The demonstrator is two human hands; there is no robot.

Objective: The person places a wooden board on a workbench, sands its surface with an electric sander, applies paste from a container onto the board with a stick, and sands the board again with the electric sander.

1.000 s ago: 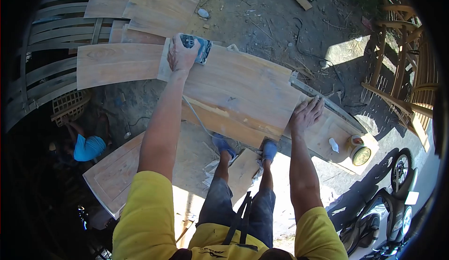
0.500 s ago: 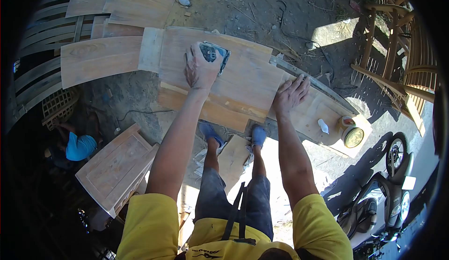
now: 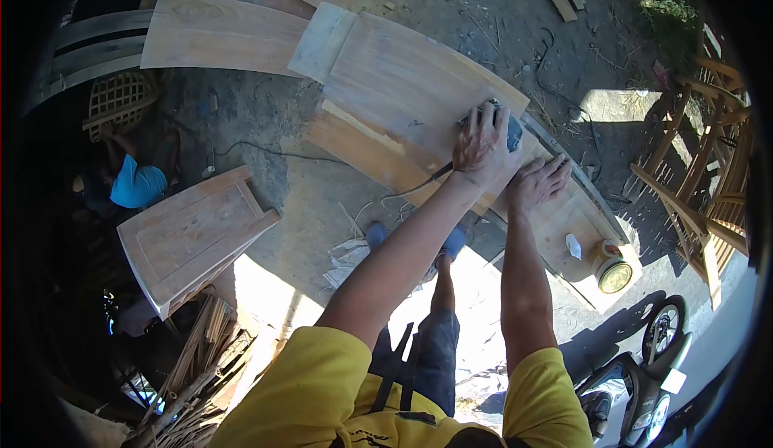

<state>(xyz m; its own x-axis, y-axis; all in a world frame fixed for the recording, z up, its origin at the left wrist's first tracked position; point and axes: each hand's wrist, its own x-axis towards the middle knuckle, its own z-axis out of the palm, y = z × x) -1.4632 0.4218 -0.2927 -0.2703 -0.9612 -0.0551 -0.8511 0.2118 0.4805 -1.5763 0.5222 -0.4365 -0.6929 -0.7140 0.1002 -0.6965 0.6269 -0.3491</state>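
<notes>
My left hand (image 3: 483,146) is closed over a dark electric sander (image 3: 514,134), which sits near the right end of a pale wooden panel (image 3: 403,78). Its power cord (image 3: 419,185) trails off to the left behind my wrist. Beside it, my right hand (image 3: 538,184) lies with fingers stretched out on the plank bench (image 3: 592,210), close to the panel's end. A second, browner board (image 3: 362,144) runs along the panel's near side. My palm and fingers cover most of the sander.
A can (image 3: 613,267) and a small white object (image 3: 572,246) stand on the bench's right end. Wooden chairs (image 3: 700,166) and a motorcycle (image 3: 636,384) are at right. A wooden door-like piece (image 3: 197,235), a person in blue (image 3: 138,182) and scrap wood (image 3: 213,343) are at left.
My left hand has slid the sander rightward along the panel, close to my right hand. The view has shifted and turned, showing the cord and the scrap wood.
</notes>
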